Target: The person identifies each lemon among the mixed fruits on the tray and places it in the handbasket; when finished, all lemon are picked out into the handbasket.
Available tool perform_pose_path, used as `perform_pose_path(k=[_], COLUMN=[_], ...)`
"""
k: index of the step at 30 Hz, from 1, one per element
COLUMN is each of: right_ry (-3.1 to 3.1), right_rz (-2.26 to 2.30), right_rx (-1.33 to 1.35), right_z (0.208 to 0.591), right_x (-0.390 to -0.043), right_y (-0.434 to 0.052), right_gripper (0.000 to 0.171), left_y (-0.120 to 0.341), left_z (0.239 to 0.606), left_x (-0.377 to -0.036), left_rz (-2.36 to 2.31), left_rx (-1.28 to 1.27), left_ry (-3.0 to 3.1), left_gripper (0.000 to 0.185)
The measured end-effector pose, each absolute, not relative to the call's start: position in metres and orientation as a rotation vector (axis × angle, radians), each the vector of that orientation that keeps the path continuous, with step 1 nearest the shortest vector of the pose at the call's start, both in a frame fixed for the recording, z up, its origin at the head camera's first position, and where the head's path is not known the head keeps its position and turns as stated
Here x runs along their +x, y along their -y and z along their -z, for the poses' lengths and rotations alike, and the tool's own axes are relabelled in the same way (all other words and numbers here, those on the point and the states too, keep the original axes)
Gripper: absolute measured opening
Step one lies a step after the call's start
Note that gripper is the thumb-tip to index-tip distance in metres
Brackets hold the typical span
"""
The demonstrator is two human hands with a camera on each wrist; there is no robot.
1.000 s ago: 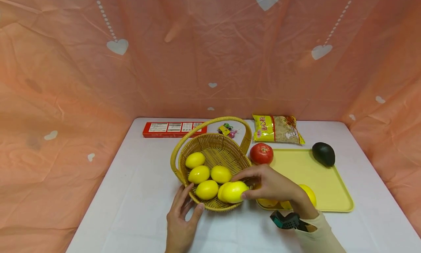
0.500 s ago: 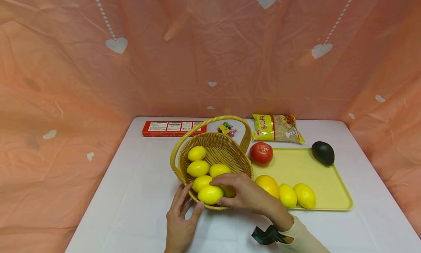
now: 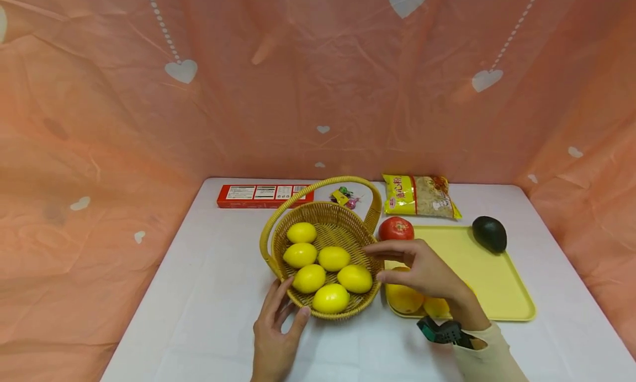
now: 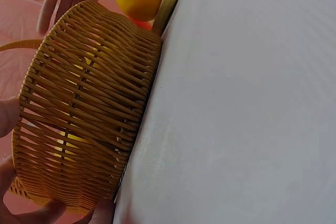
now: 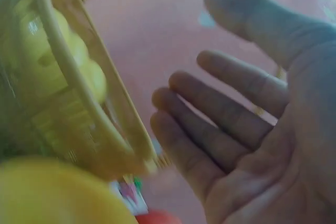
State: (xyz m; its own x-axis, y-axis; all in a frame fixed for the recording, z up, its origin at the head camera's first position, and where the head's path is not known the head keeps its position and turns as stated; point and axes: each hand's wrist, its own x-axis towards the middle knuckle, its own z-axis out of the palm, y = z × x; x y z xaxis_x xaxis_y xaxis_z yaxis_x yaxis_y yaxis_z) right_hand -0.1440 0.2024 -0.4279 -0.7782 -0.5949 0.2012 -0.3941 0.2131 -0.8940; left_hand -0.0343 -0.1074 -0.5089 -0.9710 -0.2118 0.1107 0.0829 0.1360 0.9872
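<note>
A wicker basket point(image 3: 345, 230) with a tall arched handle stands in the middle of the table, several lemons point(image 3: 330, 299) lying inside it. My left hand point(image 3: 275, 338) grips its near left rim, thumb and fingers on either side; the left wrist view shows the woven wall point(image 4: 89, 108) close up. At the basket's right rim, my right hand point(image 3: 424, 269) hovers with nothing in its grasp. In the right wrist view its fingers point(image 5: 226, 98) are extended and apart. Partly covered by that hand, an orange point(image 3: 403, 299) and lemons sit on the yellow tray point(image 3: 502, 293).
An avocado point(image 3: 489, 234) lies over the tray's right edge, and a tomato point(image 3: 396, 228) at its far left corner. Along the back are a red box point(image 3: 248, 197), small wrapped candies point(image 3: 344, 196) and a yellow food bag point(image 3: 422, 196). Pink cloth surrounds the table.
My right hand carried a lemon left over the basket, released it at the near side and withdrew rightward. The lemons inside have shifted. My left hand stays on the rim.
</note>
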Motion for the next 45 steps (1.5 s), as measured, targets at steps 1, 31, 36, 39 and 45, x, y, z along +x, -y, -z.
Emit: perform_pose_path(k=[1,31,36,39,45], right_ry=[-2.287,-2.465,-2.363,-2.346,-2.533], right_rz=[1.621,1.477,1.496,1.447,1.391], right_rx=[-0.94,-0.348,-0.338,-0.325,-0.216], right_z=[0.428,0.468,0.475,0.476,0.467], right_x=[-0.144,-0.078,-0.082,-0.082,-0.077], right_y=[-0.21,-0.369,-0.369,-0.37,-0.37], right_gripper=[0.043,0.043,0.05,0.052,0.047], left_y=[0.108,0.108,0.108,0.108,0.108], left_z=[0.509,0.51,0.509,0.508,0.51], left_x=[-0.034,-0.034,-0.034,-0.034,-0.034], left_rz=[1.926,1.898,1.911,1.908,1.904], left_rx=[0.135,0.123,0.124,0.128,0.122], left_ry=[2.19,2.198,2.197,2.209,2.204], left_gripper=[0.062,0.063,0.062,0.061,0.061])
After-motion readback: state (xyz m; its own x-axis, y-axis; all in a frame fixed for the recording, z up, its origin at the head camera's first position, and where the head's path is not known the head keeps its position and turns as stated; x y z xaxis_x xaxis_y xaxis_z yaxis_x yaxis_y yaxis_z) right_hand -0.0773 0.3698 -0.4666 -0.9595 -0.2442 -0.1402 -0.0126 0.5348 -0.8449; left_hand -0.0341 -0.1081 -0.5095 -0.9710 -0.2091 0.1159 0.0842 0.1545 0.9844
